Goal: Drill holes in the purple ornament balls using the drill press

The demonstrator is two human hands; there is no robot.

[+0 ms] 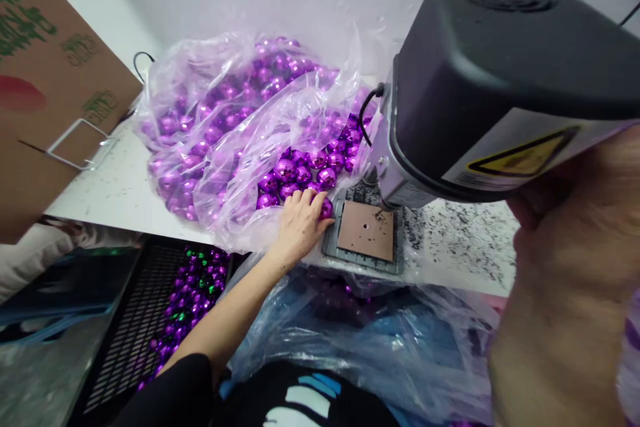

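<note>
Closest to the camera, the right hand [575, 233] fills the right edge, raised beside the black machine head [505, 60]; its fingers run under the housing out of sight, so how far they are open and what they grip cannot be told. Lower down, the left hand [299, 217] reaches forward to the tabletop [115, 190], its fingers half curled and the thumb set apart from the forefinger. A purple faceted ball [326, 208] shows in that gap, against thumb and forefinger; whether it is firmly gripped cannot be told. Being round, the ball has no long axis and points no particular way.

Just beyond the fingertips, more purple faceted balls [303, 175] spill loose at the mouth of a clear plastic bag [215, 180], which is heaped with the same kind. Right of the left hand, a square brown plate [353, 240] with a small hole rests on a grey slotted base [331, 247], under the machine head's lower front end. Dark crumbs [450, 233] litter the surface to the right of the base. Farther left stands a cardboard box [60, 93]; below the tabletop, a black crate [120, 313] holds purple and green balls [200, 287].
</note>
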